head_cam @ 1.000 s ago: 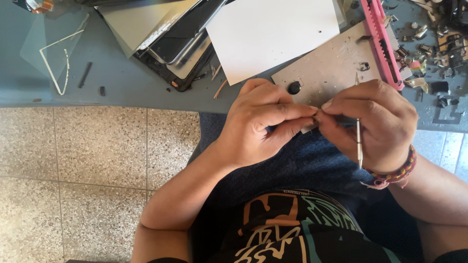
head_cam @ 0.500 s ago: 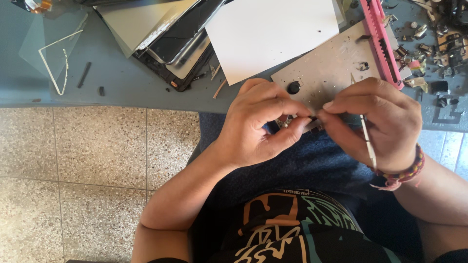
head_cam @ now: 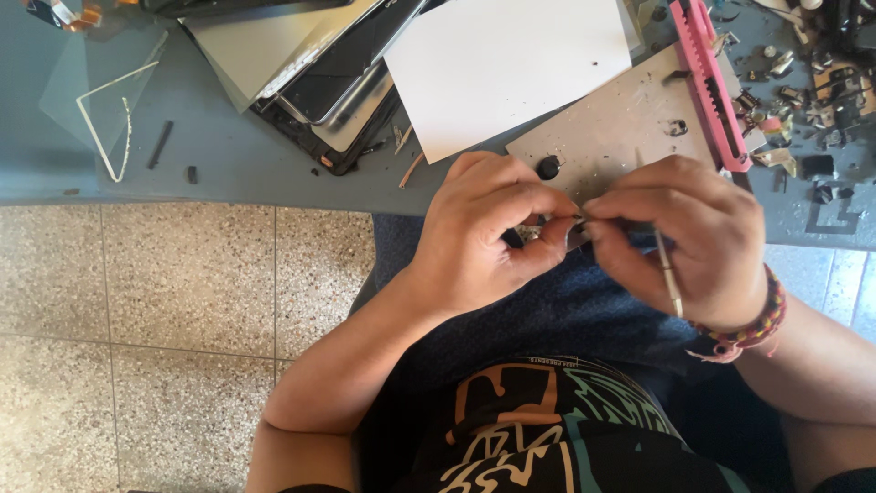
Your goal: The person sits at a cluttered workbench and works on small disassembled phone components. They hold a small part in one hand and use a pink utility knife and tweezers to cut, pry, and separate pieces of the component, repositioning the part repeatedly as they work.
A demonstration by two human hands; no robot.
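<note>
Thin metal tool (head_cam: 669, 274) now more tilted.

1. A stack of flat rectangular screen panels (head_cam: 319, 73) lies at the top of the grey table (head_cam: 228, 164), silver-backed with dark glass faces, tilted diagonally.
2. A clear glass sheet (head_cam: 100, 91) with a pale edge lies at the table's far left corner.
3. No packages, labels or signs are visible.

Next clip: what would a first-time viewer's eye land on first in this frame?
Probably the two hands meeting at centre, just off the table edge: the left hand and right hand pinch a small dark part between their fingertips, and the right also holds a thin metal tool. Behind them lie a bright white sheet and a pink toothed strip at upper right.
</note>
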